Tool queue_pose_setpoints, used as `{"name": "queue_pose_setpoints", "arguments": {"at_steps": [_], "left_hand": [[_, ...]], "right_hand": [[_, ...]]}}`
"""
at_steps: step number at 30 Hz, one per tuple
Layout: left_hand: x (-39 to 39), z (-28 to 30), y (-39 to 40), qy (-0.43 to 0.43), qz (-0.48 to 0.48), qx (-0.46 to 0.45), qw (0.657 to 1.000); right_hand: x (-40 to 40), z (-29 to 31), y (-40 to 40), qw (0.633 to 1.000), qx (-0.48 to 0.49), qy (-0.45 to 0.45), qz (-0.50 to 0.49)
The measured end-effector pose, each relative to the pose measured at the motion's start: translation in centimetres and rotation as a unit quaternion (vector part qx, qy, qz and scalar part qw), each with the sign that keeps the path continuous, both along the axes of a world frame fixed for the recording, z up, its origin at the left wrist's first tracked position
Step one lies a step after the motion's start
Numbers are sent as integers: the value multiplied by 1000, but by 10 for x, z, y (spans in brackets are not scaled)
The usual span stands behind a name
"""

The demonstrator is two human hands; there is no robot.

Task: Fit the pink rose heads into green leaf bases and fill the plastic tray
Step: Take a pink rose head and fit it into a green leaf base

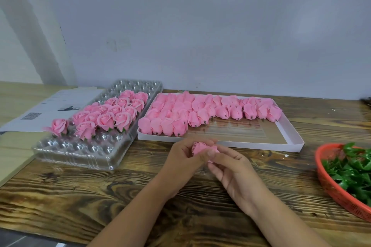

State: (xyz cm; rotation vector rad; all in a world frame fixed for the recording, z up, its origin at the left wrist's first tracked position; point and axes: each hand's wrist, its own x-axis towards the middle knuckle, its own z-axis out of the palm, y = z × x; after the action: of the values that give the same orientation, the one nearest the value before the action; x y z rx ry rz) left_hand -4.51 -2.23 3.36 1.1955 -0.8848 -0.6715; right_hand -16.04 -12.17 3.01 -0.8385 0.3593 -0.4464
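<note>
Both hands meeting over the wooden bench (80, 192); left hand (183, 163) and right hand (233, 174) are pinching one pink rose head (201, 149) between curled fingers; clear plastic tray (80, 154) is sitting far left, part-filled with finished roses (112, 114); white box (289, 136) of loose rose heads (210, 111) is lying behind; red basket (329, 188) of green leaf bases (353, 170) is sitting at right.

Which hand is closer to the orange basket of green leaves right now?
Right. The right hand is mid-table, gripping a pink rose head, with the orange basket off to its right. The left hand is farther left, on the same rose.
</note>
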Motion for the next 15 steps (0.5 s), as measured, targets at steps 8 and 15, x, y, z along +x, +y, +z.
{"name": "queue_pose_setpoints", "arguments": {"at_steps": [8,15], "left_hand": [[8,-6,7,-116,22,8,993],[10,-10,10,-150,26,40,988]], "right_hand": [[-4,1,-12,998,-14,58,21],[-6,4,-14,995,-20,97,23]]}}
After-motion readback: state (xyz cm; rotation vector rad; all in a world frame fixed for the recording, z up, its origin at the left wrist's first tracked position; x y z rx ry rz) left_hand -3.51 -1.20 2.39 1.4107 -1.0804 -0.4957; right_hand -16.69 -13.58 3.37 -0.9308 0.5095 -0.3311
